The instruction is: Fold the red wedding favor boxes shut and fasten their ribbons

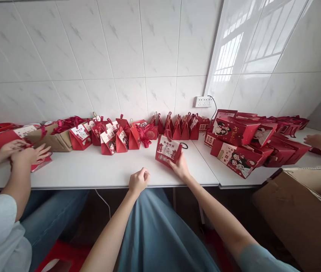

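Note:
My right hand (180, 166) holds a red gift box (168, 150) by its lower right side, just above the white table (92, 172). The box has a pale printed front and a ribbon on top. My left hand (139, 180) rests at the table's front edge with its fingers curled in; whether anything is inside is hidden. Behind the held box stand several small red triangular boxes (185, 129) with ribbon loops. More of them, such as a red box with a printed front (108, 141), stand left of centre beside loose red ribbons (145, 136).
At the left, a person's hands (27, 153) work at a red box near an open brown carton (53, 140). Larger red boxes (236, 151) are piled at the right. Another person's hand (320, 140) reaches in behind a big cardboard box (299, 207). A black loop (185, 145) lies on the table.

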A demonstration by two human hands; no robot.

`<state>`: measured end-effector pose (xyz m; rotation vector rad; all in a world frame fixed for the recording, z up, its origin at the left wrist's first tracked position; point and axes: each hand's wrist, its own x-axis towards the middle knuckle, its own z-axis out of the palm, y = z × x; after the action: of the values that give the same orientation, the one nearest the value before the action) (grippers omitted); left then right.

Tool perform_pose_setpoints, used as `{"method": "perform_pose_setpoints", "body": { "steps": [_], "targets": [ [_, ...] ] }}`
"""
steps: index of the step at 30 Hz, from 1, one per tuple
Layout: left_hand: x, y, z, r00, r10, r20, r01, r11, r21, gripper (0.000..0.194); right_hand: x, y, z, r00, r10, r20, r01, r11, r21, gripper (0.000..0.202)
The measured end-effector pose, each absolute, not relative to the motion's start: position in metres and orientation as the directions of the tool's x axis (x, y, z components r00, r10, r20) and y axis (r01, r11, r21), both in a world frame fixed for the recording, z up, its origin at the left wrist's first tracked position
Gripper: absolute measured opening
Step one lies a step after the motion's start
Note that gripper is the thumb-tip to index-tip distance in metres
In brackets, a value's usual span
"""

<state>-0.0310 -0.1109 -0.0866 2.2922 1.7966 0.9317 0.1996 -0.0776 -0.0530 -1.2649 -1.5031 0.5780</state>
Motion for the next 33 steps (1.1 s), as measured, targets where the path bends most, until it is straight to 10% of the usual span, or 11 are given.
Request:
{"method": "perform_pose_setpoints", "body": {
  "steps": [14, 33],
  "targets": [
    [-0.025, -0.108, -0.053, -0.165, 0.95, 0.264, 0.657, -0.094, 0.748, 0.033, 0.193, -0.062, -0.06, 0.038, 0.939, 0.341, 0.535, 0.269, -0.801, 0.038],
    [-0.014, -0.108, -0.045, -0.227, 0.974, 0.022, 0.172, 0.018, 0.985, 0.034, 0.193, -0.067, -0.05, 0.029, 0.966, 0.257, 0.504, 0.209, -0.838, 0.069]
  ]
}}
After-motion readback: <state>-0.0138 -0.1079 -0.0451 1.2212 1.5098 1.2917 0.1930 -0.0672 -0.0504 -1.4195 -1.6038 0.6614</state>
